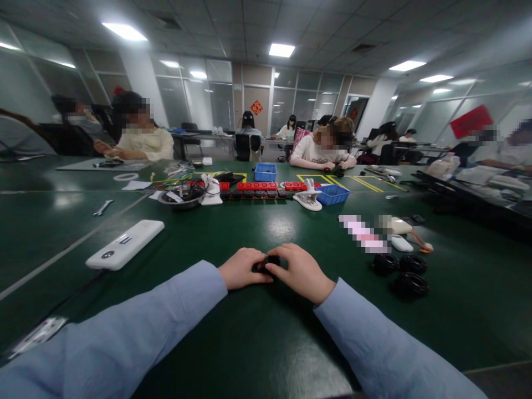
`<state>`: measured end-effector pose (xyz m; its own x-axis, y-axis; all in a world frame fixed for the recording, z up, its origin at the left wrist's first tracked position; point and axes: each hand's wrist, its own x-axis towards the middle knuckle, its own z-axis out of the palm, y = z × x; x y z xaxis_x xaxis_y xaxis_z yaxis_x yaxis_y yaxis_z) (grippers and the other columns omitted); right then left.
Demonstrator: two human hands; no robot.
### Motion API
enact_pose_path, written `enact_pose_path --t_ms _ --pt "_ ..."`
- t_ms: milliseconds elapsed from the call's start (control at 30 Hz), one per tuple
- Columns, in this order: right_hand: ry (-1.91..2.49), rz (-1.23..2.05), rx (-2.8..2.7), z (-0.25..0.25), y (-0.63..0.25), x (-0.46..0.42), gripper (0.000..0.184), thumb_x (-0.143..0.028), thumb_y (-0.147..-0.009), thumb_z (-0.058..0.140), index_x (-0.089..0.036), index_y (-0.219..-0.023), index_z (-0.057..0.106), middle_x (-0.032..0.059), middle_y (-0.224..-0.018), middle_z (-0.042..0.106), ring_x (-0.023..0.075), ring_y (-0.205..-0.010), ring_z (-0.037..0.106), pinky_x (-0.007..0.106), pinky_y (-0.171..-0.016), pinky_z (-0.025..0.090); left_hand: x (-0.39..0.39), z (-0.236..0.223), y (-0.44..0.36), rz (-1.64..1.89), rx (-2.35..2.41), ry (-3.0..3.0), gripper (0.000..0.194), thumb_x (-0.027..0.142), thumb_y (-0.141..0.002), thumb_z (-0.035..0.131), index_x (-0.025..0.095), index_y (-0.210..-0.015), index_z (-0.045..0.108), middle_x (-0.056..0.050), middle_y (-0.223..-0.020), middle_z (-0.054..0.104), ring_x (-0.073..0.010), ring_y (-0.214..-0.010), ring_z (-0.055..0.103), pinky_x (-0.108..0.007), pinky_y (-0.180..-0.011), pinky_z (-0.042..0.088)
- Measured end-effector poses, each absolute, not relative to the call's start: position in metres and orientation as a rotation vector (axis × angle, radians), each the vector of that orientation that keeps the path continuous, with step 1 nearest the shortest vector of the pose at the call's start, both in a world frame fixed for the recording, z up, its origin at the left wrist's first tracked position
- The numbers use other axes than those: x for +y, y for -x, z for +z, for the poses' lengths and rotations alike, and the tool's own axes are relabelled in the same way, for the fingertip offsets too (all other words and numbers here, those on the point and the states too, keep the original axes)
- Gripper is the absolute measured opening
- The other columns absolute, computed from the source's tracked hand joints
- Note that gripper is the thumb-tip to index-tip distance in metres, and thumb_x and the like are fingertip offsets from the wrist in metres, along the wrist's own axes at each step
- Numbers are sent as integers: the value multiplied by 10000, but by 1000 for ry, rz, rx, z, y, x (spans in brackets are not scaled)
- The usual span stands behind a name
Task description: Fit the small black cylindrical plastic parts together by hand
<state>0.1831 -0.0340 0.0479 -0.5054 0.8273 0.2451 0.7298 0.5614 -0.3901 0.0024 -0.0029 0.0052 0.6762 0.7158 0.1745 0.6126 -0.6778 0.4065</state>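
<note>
Low over the green table, my left hand (243, 269) and my right hand (300, 270) meet in front of me. Between their fingertips is a small dark black object (272, 259), gripped from both sides. Fingers cover most of it, so its kind is hard to make out. To the right of my right hand lie three black coiled bundles that look like cable: one at the left (385, 264), one at the right (413, 264) and one nearer to me (410, 285).
A white power bank (125, 244) with a cable lies left, near a wrench (103, 208). Ahead are a metal bowl (183, 204), red power strips (256, 186), white clips (308, 195) and blue bins (333, 194). A white mouse (402, 243) lies right. People sit across the table.
</note>
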Motion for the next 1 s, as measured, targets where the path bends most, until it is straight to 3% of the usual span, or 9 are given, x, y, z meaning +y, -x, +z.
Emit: enact_pose_path --t_ms 267,567,1000 --pt "1282 380 -2395 50 -183 -34 226 -308 -814 580 -162 -973 650 66 -915 635 177 -896 560 307 -806 423 -3 5 -3 454 1048 -2573 297 447 -756 617 161 -723 543 20 -709 545 -143 -695 513 -246 -626 330" --pt "1279 200 -2423 48 -181 -37 250 -342 -769 631 -161 -940 656 71 -909 616 191 -875 532 315 -770 415 -5 7 -3 490 1031 -2557 319 464 -770 594 157 -705 538 20 -684 529 -137 -661 500 -241 -599 321" --pt "1234 315 -2415 48 -181 -36 185 -216 -770 606 -172 -943 654 58 -886 606 177 -870 527 305 -780 404 -4 5 -3 498 1052 -2551 303 445 -742 621 163 -682 525 29 -668 526 -129 -642 491 -237 -594 327"
